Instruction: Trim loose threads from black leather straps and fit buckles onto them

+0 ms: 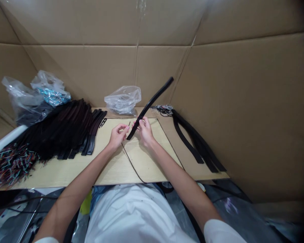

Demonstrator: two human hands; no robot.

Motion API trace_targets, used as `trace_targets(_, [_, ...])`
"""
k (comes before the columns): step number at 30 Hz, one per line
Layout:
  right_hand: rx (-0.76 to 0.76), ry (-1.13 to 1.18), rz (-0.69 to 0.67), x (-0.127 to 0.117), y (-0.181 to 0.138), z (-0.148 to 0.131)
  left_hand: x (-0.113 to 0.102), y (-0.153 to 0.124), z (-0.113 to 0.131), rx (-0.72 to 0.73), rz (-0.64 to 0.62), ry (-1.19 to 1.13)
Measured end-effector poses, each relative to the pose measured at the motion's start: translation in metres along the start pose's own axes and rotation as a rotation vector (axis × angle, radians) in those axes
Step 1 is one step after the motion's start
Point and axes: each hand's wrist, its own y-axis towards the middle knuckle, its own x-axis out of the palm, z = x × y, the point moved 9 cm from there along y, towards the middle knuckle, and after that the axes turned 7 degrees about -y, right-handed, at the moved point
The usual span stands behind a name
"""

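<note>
Gripping curved black strip [155,98] near lower end with right grip [145,131], angled up; apparently pinching thin dark cord [131,163] with left grip [118,135], just beside. For strip: likely light, semi-stiff, slick; best held near lower end, by both edges. More dark strips [66,131] on worktop [107,173], left of both grips.

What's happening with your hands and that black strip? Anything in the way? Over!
Right hand gripping black strip, far end raised. Left hand pinching thin dark cord. Nothing seen blocking hands; pile of dark strips off to left.
</note>
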Motion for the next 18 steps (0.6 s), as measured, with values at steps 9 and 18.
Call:
trace_targets(9, [-0.113,-0.218,-0.090,0.022,-0.012,-0.001,0.006,-0.002,0.012,0.043,-0.045,-0.070])
trace_targets(18, [-0.214,-0.375,-0.089,0.038,-0.033,-0.015,0.005,-0.005,0.013,0.044,-0.009,0.015])
